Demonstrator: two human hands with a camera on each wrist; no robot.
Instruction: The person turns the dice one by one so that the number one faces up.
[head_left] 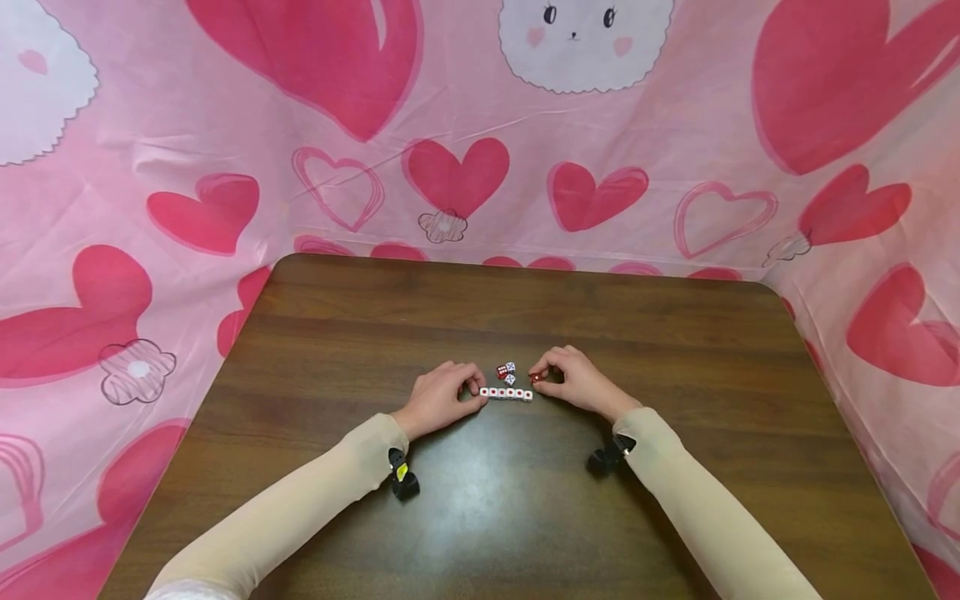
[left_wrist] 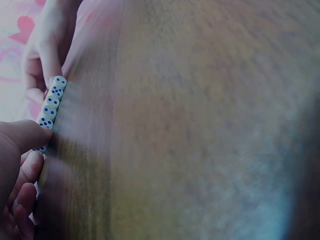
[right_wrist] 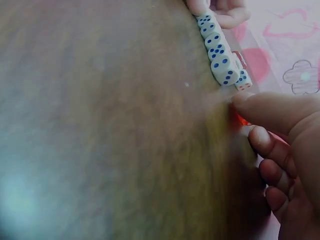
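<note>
A straight row of several white dice lies on the table, each with a single red dot on top. Blue pips mark the row's near sides in both wrist views. At the row's left end, my left hand pinches the end white die between thumb and finger, partly covering it. My right hand holds a translucent red die between thumb and finger, just off the row's right end. In the right wrist view the thumb hides most of that red die.
Just behind the row sit a loose red die and two white dice, one farther back and one nearer. The brown wooden table reaches back to a pink heart-patterned cloth. Each wrist carries a black camera mount.
</note>
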